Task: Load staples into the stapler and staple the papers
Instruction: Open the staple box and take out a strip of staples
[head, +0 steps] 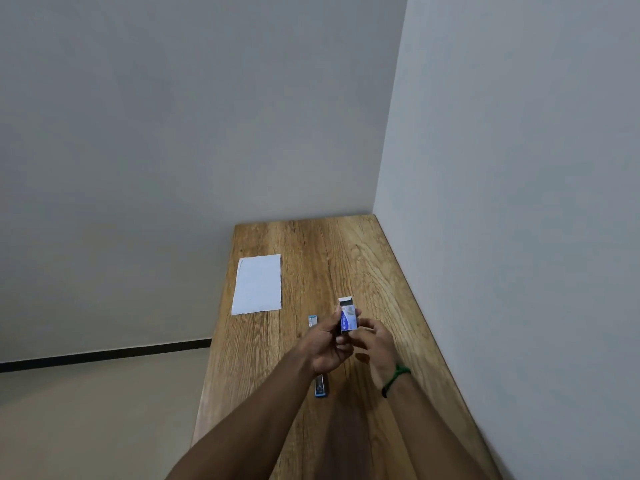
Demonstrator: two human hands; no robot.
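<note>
A small blue and white staple box (348, 319) is held upright above the wooden table (346, 258), its top flap open. My left hand (325, 348) grips the box's left side and bottom. My right hand (375, 341) touches its right side with the fingertips. Under my left hand lies a blue stapler (319, 389), opened flat; its far end (312, 320) shows past my fingers and the middle is hidden. White papers (258, 284) lie flat on the table's far left.
The table stands in a corner, with a wall along its right edge and another behind its far edge. Its left edge drops to a beige floor (97, 410). A green band (396, 377) circles my right wrist.
</note>
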